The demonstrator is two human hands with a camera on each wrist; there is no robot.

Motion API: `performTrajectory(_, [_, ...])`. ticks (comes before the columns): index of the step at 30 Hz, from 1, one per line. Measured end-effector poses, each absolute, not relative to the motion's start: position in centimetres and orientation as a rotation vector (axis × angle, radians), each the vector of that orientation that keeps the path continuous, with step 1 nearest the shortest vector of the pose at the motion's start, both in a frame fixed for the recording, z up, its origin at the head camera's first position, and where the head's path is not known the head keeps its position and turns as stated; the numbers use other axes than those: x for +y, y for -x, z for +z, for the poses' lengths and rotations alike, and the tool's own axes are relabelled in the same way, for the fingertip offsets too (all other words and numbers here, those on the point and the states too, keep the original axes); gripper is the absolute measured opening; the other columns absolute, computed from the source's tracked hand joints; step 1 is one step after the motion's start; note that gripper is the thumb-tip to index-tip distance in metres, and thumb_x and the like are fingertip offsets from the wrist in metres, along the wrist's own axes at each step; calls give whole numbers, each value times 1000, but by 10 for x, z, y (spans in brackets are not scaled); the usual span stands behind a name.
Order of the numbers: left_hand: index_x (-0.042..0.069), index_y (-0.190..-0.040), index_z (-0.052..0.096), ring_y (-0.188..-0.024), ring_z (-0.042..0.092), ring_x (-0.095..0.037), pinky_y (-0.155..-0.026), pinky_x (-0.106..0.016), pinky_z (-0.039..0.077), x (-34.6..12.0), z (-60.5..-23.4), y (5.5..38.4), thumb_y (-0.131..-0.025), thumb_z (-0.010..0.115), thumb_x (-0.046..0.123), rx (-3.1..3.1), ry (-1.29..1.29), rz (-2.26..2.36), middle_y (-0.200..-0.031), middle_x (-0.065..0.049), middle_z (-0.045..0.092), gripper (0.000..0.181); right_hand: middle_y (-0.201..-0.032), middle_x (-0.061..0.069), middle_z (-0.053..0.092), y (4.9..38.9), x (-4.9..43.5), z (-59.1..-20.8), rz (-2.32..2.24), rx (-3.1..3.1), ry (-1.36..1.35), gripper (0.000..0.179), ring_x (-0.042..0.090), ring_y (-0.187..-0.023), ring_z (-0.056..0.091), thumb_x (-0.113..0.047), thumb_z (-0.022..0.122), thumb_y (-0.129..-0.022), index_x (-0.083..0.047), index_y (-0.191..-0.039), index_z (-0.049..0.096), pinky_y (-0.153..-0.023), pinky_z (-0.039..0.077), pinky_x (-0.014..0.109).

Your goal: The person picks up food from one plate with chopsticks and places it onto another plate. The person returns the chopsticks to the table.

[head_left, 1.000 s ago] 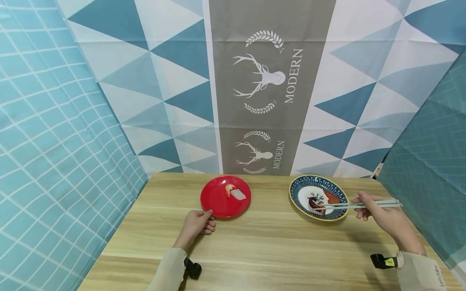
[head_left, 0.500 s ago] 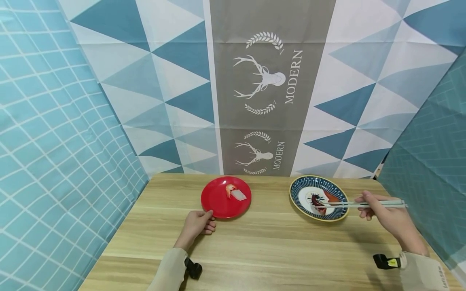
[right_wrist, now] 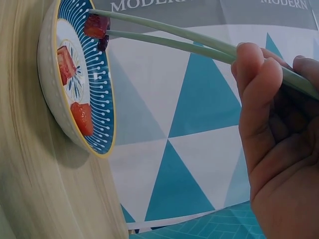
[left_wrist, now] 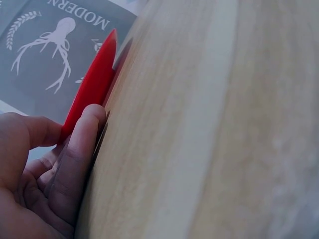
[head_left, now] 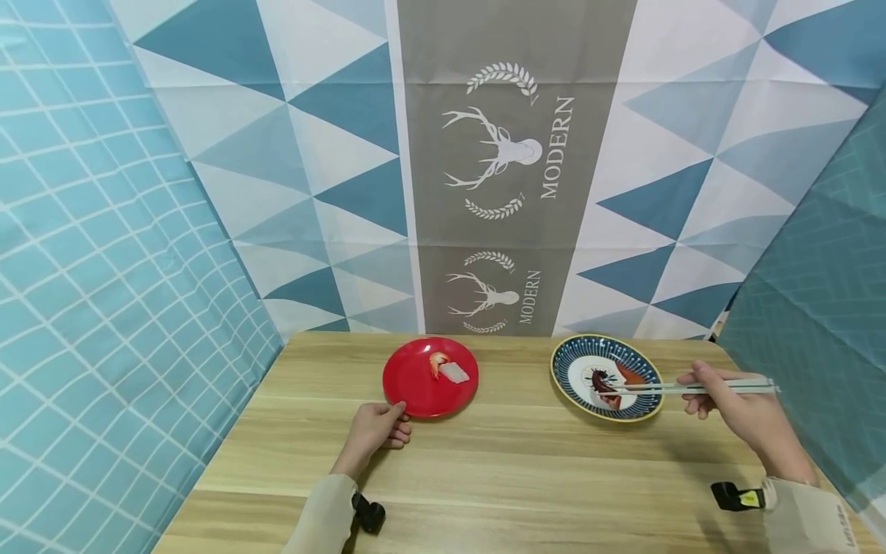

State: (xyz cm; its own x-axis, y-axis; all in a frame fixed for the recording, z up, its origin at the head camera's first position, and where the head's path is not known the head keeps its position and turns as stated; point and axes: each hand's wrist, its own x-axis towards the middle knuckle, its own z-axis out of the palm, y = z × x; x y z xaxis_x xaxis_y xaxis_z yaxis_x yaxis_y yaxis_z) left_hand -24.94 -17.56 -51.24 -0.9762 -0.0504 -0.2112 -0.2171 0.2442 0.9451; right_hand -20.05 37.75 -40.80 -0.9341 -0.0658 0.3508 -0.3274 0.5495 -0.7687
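My left hand (head_left: 377, 431) pinches the near left rim of a red plate (head_left: 415, 388), thumb on top and fingers below. On that plate lie an orange-and-white shrimp piece (head_left: 436, 362) and a white slab (head_left: 454, 372). My right hand (head_left: 734, 408) holds pale green chopsticks (right_wrist: 199, 49), reaching left over a blue-and-white patterned dish (head_left: 571, 369) with a yellow rim. Their tips are around a dark red piece of food (right_wrist: 96, 27), which looks like a curled tentacle from the head view. Two red-orange pieces stay in the dish, one (right_wrist: 82, 118) nearest the right wrist camera.
The wooden table (head_left: 498, 477) carries both dishes near its back edge. Behind it hangs a cloth (head_left: 512, 223) with deer and triangle prints. Blue tiled cloth (head_left: 104, 269) closes the left side, and teal cloth (head_left: 817, 277) the right.
My right hand has shifted slightly right with the chopsticks, and their tips and the dark red piece have changed position a little in the dish. The left hand stays at the red plate.
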Motion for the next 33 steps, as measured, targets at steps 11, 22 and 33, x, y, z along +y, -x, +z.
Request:
performTrajectory(11, [-5,-93,73,-60,70,-12,-59,-28,63,-175,-515,251,-105,61,28,2376,267,1827,-73,-8,72,36,-75,1,74,201,374,-404,1342,-2501,-332,39,17,-61,68,-20,44,-112,1,-103,75,-53,57,29])
performTrajectory(22, [-5,-92,73,-60,70,-13,-58,-28,63,-175,-514,249,-104,62,29,2365,251,1848,-73,-9,73,37,-76,2,73,201,374,-403,1350,-2511,-343,40,18,-61,68,-22,43,-112,2,-104,74,-53,58,30])
performTrajectory(33, [-5,-93,73,-60,69,-13,-58,-29,63,-175,-513,249,-104,62,29,2360,247,1852,-73,-9,73,37,-75,1,73,202,372,-399,1365,-2457,-373,35,18,-59,68,-16,44,-112,-10,-100,77,-52,57,29])
